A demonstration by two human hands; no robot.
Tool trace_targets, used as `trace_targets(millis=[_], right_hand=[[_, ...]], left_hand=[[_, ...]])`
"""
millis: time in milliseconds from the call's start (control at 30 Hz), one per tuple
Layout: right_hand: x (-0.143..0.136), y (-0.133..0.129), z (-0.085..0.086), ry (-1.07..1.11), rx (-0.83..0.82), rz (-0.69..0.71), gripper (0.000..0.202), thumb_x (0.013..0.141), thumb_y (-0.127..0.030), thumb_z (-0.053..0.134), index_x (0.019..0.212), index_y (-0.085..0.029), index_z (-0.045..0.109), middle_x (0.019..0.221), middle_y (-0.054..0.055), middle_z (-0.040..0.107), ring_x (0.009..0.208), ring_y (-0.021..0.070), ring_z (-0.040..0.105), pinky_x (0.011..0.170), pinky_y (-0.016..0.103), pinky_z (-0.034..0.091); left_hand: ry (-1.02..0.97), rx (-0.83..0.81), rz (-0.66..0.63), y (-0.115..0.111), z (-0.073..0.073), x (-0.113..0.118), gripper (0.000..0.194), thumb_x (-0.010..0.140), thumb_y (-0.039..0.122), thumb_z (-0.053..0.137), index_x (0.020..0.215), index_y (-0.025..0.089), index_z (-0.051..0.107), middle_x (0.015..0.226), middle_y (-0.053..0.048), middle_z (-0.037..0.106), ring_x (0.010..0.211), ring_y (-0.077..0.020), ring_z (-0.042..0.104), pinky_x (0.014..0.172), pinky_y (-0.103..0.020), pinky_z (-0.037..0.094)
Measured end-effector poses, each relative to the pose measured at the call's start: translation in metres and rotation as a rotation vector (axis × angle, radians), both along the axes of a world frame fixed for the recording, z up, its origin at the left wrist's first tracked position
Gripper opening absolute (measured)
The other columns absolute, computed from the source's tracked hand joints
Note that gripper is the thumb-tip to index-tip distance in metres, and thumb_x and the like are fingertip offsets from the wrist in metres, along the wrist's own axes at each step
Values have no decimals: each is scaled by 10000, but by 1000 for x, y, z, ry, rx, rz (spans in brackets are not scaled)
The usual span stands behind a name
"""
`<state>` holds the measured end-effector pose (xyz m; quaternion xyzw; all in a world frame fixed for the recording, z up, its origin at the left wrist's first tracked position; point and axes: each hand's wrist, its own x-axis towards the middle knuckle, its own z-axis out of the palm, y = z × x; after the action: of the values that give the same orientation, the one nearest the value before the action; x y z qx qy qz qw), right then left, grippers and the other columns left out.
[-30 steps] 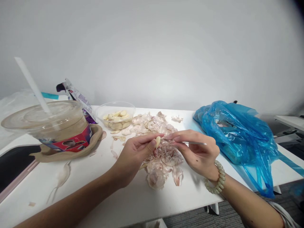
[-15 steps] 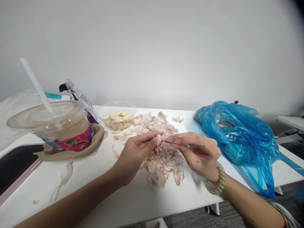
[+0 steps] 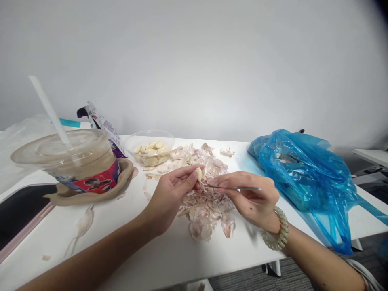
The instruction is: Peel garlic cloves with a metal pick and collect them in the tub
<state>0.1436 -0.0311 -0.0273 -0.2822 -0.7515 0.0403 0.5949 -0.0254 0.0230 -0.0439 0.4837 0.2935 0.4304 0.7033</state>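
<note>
Between thumb and fingers, my left hand (image 3: 172,194) pinches a pale garlic clove (image 3: 199,174). My right hand (image 3: 251,196) grips a thin metal tool (image 3: 247,188), whose tip is close to the underside of the clove; its exact kind and whether the tip touches are unclear. A bead bracelet circles the right wrist. Beneath both hands spreads a heap of papery garlic skins (image 3: 209,210). Behind the left hand stands a clear plastic bowl (image 3: 168,137) with several peeled cloves (image 3: 150,149) inside.
A large iced-drink cup (image 3: 87,167) with a straw sits in a cardboard holder (image 3: 91,198) at left, beside a dark flat device (image 3: 24,210). A blue plastic bag (image 3: 303,173) lies at right, hanging over the table's edge. A purple-and-white packet (image 3: 104,127) is behind the cup.
The clove in my left hand has moved slightly left and up and is turned differently. The metal tool has dropped a little, its tip now lower against or near the clove.
</note>
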Motion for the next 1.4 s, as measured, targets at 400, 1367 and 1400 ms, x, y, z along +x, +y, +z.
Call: trace_targets(millis=[400,1367,1400], right_hand=[[-1,0,1,-27,-64,-3,193,737,-33,652,864,-177,667,796,44,737,742,175,705,648,293,605],[-1,6,-4,25,12,-101,243,738,-49,660,930,-197,664,822,38,728,782,192,697,678,338,604],[-1,6,-4,25,11,-107,238,737,-52,662,926,-198,665,817,37,728,775,192,697,674,339,605]], left_hand=[[-93,-24,6,2,3,1,104,802,225,623,860,139,635,726,7,576,672,-67,527,666,-155,466],[-50,-51,38,-1,9,1,132,707,212,713,789,139,642,599,5,648,589,-88,590,615,-170,489],[-51,-48,44,-1,9,1,132,702,211,718,785,141,643,594,6,652,586,-89,595,617,-171,491]])
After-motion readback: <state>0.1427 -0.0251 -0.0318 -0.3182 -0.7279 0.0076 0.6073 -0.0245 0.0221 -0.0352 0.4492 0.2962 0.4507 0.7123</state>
